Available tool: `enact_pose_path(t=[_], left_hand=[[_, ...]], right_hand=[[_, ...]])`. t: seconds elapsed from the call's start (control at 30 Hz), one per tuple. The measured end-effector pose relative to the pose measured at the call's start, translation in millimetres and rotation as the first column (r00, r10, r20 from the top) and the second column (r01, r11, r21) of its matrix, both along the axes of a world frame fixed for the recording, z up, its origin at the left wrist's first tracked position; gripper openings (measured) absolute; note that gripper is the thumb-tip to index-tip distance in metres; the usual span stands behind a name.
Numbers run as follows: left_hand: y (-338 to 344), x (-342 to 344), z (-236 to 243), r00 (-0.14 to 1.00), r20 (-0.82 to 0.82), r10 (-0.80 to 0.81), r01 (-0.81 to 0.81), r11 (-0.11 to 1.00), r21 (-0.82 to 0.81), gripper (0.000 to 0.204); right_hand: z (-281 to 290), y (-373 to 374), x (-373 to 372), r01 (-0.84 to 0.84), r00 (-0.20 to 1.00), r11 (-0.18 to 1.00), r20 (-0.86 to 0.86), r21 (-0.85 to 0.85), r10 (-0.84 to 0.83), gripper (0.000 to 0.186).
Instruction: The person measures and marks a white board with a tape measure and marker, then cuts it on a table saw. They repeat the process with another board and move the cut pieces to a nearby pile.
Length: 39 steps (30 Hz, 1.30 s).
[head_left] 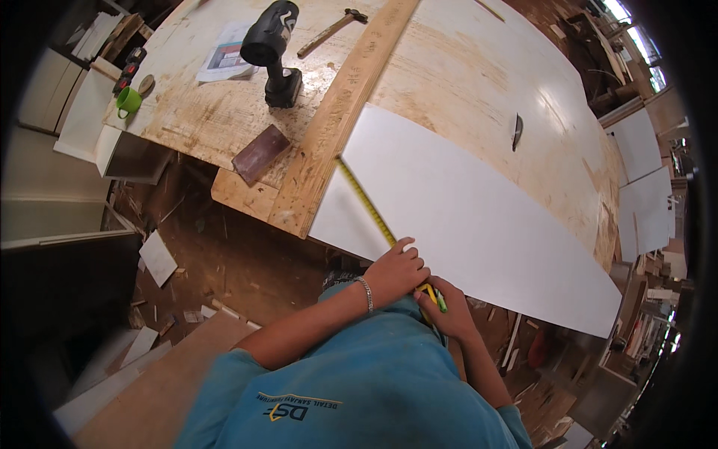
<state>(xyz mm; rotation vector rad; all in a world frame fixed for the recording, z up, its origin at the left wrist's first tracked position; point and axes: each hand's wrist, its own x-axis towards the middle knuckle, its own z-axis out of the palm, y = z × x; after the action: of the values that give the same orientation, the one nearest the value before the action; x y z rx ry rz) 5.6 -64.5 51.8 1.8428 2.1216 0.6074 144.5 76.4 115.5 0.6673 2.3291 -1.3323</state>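
A white board (479, 217) lies flat on the workbench, its long near edge toward me. The yellow blade of a tape measure (366, 200) runs slantwise over its left part, with the far end at a wooden batten (340, 120). My left hand (399, 274), a chain bracelet at its wrist, is closed on the blade near the board's front edge. Close beside it, my right hand (452, 310) grips the tape measure's yellow and black case against my body. A small bright green thing (441, 301) shows at its fingers; its kind is unclear.
On the bench (464, 67) are a cordless power tool (278, 52), a hammer (333, 32), a brown block (260, 153), papers (226, 56) and a dark curved piece (517, 132). A green mug (129, 101) stands at the far left. Offcuts (157, 258) litter the floor.
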Motion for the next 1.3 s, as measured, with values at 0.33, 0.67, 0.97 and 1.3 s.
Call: enact_pose_path(t=[0.33, 0.67, 0.97, 1.3], left_hand=[[-40, -57, -44, 0.904, 0.078, 0.420, -0.425, 0.903, 0.065, 0.052], [-49, -104, -86, 0.864, -0.212, 0.457, -0.501, 0.824, -0.263, 0.066], [1, -217, -103, 0.934, -0.201, 0.295, -0.322, 0.939, -0.119, 0.043], [124, -324, -114, 0.998, -0.056, 0.023, -0.020, 0.998, 0.052, 0.041]], right_hand=[[-41, -10, 19, 0.532, 0.846, 0.846, 0.011, 0.039, -0.533, 0.047], [-79, -18, -8, 0.480, 0.874, 0.876, -0.111, 0.053, -0.472, 0.052], [-87, -49, -63, 0.528, 0.848, 0.798, -0.144, 0.291, -0.510, 0.047], [-103, -130, -123, 0.700, 0.682, 0.585, -0.138, 0.410, -0.718, 0.048]])
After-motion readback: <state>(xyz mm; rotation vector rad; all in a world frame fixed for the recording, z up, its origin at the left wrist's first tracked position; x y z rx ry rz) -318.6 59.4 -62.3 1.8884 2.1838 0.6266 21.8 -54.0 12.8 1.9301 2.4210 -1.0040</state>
